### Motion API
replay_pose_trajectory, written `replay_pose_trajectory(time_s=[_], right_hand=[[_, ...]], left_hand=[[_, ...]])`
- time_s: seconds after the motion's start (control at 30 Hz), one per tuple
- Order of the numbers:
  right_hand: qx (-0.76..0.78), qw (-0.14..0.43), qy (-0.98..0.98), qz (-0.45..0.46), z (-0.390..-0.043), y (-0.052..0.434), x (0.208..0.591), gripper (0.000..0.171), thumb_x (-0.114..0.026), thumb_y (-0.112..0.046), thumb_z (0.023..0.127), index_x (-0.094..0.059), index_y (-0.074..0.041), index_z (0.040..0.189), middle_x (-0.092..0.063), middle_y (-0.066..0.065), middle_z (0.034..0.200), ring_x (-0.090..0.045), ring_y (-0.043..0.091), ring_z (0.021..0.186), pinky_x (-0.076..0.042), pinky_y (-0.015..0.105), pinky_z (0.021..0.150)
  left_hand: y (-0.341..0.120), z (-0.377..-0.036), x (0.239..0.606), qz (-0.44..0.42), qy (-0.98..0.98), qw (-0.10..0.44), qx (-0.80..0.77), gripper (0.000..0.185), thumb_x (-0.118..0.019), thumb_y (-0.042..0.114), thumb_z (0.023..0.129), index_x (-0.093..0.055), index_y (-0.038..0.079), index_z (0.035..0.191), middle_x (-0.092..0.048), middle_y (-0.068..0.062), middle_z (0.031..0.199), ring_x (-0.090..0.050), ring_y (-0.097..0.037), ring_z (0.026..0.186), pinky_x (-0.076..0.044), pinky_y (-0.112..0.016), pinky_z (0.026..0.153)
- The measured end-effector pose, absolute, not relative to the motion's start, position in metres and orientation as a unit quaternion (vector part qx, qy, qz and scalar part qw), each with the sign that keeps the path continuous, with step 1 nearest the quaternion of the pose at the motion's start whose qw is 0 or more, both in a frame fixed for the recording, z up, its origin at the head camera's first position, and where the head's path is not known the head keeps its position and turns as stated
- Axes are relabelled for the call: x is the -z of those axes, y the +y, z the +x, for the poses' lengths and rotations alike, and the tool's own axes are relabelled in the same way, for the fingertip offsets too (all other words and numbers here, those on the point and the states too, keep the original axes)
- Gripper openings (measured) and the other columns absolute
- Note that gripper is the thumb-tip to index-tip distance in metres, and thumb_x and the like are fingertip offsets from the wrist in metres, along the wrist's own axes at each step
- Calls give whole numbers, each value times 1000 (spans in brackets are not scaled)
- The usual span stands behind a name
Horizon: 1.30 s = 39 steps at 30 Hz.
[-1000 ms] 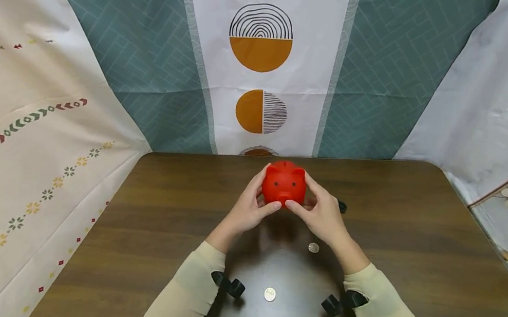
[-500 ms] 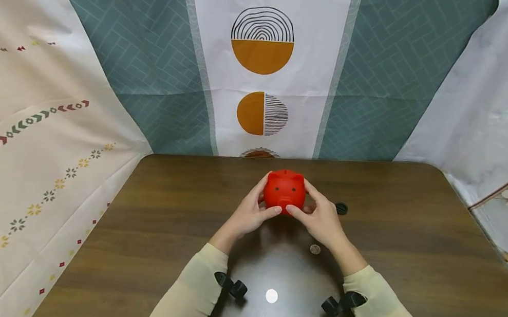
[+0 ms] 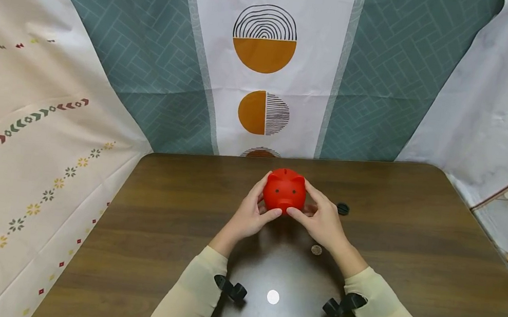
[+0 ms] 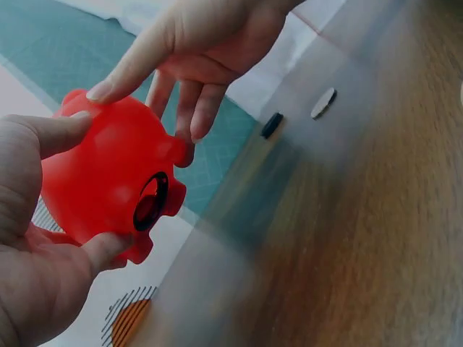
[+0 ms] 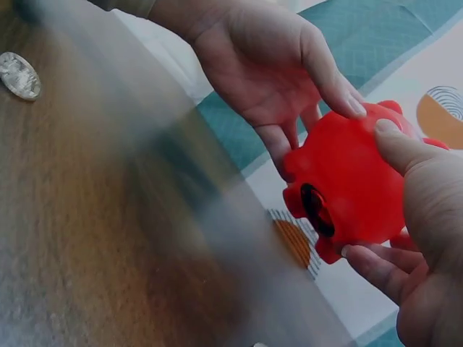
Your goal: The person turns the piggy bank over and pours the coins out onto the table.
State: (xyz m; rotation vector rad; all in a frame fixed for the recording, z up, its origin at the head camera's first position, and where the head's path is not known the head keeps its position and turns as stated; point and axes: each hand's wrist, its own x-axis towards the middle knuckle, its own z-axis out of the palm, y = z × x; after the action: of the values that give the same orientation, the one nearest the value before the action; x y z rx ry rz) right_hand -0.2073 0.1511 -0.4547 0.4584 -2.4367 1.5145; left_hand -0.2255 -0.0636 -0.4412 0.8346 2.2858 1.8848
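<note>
A red piggy bank (image 3: pixel 284 192) is held between both hands over the far half of the table, its face toward the head camera. My left hand (image 3: pixel 248 215) grips its left side, thumb in front. From the other side my right hand (image 3: pixel 322 220) holds it the same way, the two thumbs meeting near the snout. In the right wrist view, the underside shows a round hole with a black rim (image 5: pixel 317 210) between the stubby feet. A slotted black plug (image 3: pixel 343 209) lies on the table beyond the right hand.
On the brown wooden table (image 3: pixel 158 231) lie two coins: a silvery coin (image 3: pixel 273 297) between the forearms and a brownish coin (image 3: pixel 316 250) close to the right wrist. Behind the table hangs a green and white patterned cloth (image 3: pixel 262 82).
The piggy bank and both hands have come down slightly toward me, then stayed nearly still. More of the black plug shows beside the right hand.
</note>
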Motion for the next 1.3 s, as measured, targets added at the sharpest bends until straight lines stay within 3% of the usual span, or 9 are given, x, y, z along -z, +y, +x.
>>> replay_pose_trajectory(time_s=[0.13, 0.23, 0.37, 0.43, 0.67, 0.83, 1.03, 1.2, 1.3], right_hand=[[-516, 120, -836, 148, -206, 150, 454, 82, -77, -40, 80, -37, -22, 149, -50, 7, 140, -67, 16, 79, -57, 28, 70], [-513, 138, -832, 162, -205, 149, 452, 81, -78, -36, 80, -38, -21, 149, -51, 7, 140, -69, 18, 80, -57, 29, 71], [-532, 173, -806, 196, -203, 150, 446, 81, -80, -23, 79, -39, -22, 149, -47, 8, 144, -69, 28, 94, -57, 35, 76], [-534, 164, -807, 192, -204, 150, 446, 81, -80, -25, 79, -38, -25, 149, -47, 5, 144, -69, 27, 93, -57, 34, 75], [-524, 103, -833, 146, -208, 154, 459, 81, -77, -40, 80, -36, -27, 149, -51, 4, 140, -67, 17, 77, -57, 27, 67], [-518, 121, -831, 159, -206, 153, 456, 80, -77, -39, 80, -36, -30, 149, -53, 3, 138, -68, 17, 78, -57, 26, 68], [-524, 208, -797, 219, -204, 153, 447, 85, -82, -19, 77, -37, -24, 149, -50, 6, 141, -68, 25, 98, -56, 34, 77], [-526, 132, -822, 173, -207, 155, 453, 79, -77, -34, 82, -36, -29, 149, -54, 6, 136, -70, 20, 85, -57, 27, 70], [-528, 114, -826, 163, -207, 156, 455, 80, -77, -38, 81, -37, -26, 149, -54, 7, 136, -70, 19, 82, -58, 29, 69]], left_hand=[[-63, -229, 448, 263, 748, 32, -608, 88, -71, 14, 88, -15, 21, 155, -31, 1, 151, -46, -25, 128, -48, -43, 95], [-63, -221, 437, 282, 741, 10, -609, 87, -70, 10, 87, -17, 16, 155, -27, -4, 154, -43, -29, 130, -47, -48, 96], [-61, -209, 414, 310, 733, -34, -605, 85, -70, 2, 83, -21, 9, 153, -16, -13, 158, -35, -33, 136, -43, -51, 99], [-60, -207, 411, 302, 737, -27, -604, 85, -70, 2, 84, -21, 8, 153, -15, -13, 158, -35, -32, 136, -43, -50, 99], [-57, -226, 447, 261, 741, 18, -619, 87, -73, 11, 86, -21, 26, 154, -27, 5, 153, -44, -25, 129, -48, -44, 95], [-58, -212, 424, 272, 738, 17, -617, 84, -69, 4, 86, -19, 9, 154, -24, -9, 155, -43, -32, 130, -46, -48, 96], [-54, -204, 410, 322, 712, -61, -621, 83, -69, -5, 81, -24, 2, 151, -11, -15, 158, -33, -32, 138, -41, -48, 101], [-53, -205, 413, 262, 732, 15, -629, 83, -68, 1, 86, -19, 5, 153, -24, -14, 153, -41, -32, 132, -43, -47, 99], [-53, -207, 417, 243, 732, 40, -635, 84, -68, 2, 87, -17, 7, 153, -28, -13, 151, -43, -32, 129, -45, -48, 97]])
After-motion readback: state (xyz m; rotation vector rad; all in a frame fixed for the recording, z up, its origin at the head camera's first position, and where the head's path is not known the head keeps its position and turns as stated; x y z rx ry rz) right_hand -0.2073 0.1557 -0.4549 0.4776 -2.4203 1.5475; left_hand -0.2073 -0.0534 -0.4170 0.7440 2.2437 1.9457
